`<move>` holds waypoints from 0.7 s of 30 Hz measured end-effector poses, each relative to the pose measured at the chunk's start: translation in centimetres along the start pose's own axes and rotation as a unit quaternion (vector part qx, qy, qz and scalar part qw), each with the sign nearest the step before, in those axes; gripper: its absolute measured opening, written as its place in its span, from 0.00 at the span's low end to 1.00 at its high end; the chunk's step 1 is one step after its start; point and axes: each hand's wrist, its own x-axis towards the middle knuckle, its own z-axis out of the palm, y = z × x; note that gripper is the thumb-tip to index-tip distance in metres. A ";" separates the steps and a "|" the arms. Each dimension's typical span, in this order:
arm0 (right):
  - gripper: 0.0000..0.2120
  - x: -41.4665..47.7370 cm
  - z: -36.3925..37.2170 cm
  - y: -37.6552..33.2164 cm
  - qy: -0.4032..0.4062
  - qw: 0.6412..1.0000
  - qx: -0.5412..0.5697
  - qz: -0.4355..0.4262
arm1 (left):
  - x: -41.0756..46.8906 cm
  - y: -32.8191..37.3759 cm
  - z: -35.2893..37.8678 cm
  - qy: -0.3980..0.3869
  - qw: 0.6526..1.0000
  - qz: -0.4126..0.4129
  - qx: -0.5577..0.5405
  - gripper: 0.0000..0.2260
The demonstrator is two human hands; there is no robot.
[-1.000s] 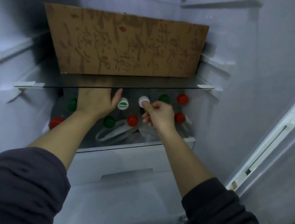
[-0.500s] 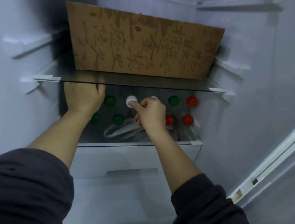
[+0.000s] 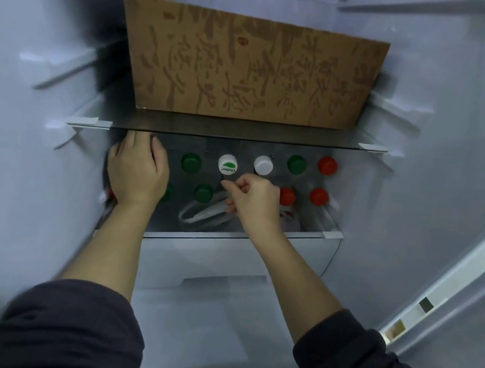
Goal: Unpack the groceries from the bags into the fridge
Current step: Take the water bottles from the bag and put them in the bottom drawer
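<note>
We are reaching beneath the dark glass shelf (image 3: 241,136) among green-, white- and red-capped plastic bottles (image 3: 191,163) lying stacked in the fridge (image 3: 445,86). Our left hand (image 3: 137,171) is curling over something hidden, our right hand (image 3: 253,200) is curling just under the white logo-printed cap (image 3: 227,165); we cannot tell either grip. Any nudge is risking bottles rolling out.

"Cestbon", upside down, on white bottle cap (image 3: 227,164)

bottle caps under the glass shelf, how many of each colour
green caps: 4, one half hidden behind the left hand
red caps: 4, one only a sliver left of that hand
white caps: 2
total: 10
</note>
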 end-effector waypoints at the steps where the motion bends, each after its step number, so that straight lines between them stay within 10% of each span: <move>1: 0.13 0.0 0.1 0.0 0.006 1.000 0.001 -0.005 | 0.1 0.0 0.1 0.003 1.000 0.005 0.001 0.10; 21: 0.16 1.2 -8.3 5.6 0.096 0.968 -0.233 -0.010 | -0.3 -0.7 -0.7 -0.028 0.999 -0.025 0.020 0.13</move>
